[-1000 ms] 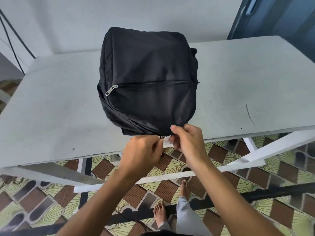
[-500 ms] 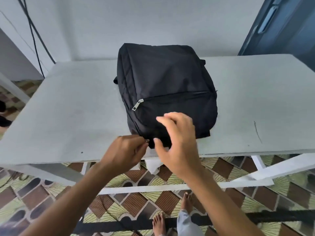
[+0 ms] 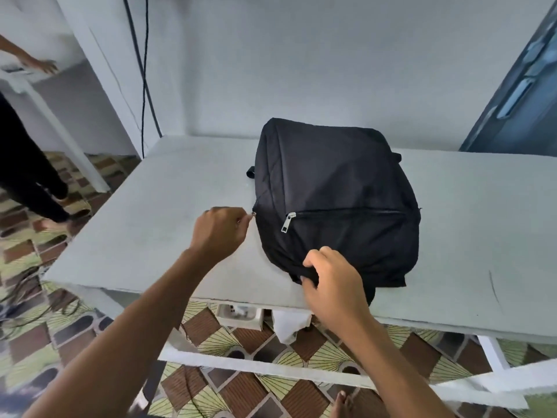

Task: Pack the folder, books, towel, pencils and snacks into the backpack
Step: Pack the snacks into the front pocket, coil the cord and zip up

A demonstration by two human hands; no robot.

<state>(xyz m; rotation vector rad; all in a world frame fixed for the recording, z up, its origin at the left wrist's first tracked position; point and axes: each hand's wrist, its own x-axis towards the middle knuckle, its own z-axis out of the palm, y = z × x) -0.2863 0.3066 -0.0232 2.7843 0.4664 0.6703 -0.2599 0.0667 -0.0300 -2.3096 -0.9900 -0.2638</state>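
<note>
Backpack point(image 3: 337, 188) (no readable label): left hand point(image 3: 221, 233) pinches zipper pull point(image 3: 252, 215), right hand point(image 3: 331, 282) grips fabric.

White table point(image 3: 156, 236), patterned tile floor point(image 3: 301, 360)

A single head-worn wide-angle camera looks forward and down from close above the near edge of the counter point(image 3: 156, 224), facing the back wall point(image 3: 301, 61); the patterned floor point(image 3: 289, 384) shows beneath.

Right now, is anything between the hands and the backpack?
Nothing visible. The left hand pinches a zipper pull at the backpack side; the right hand grips its near edge.
</note>
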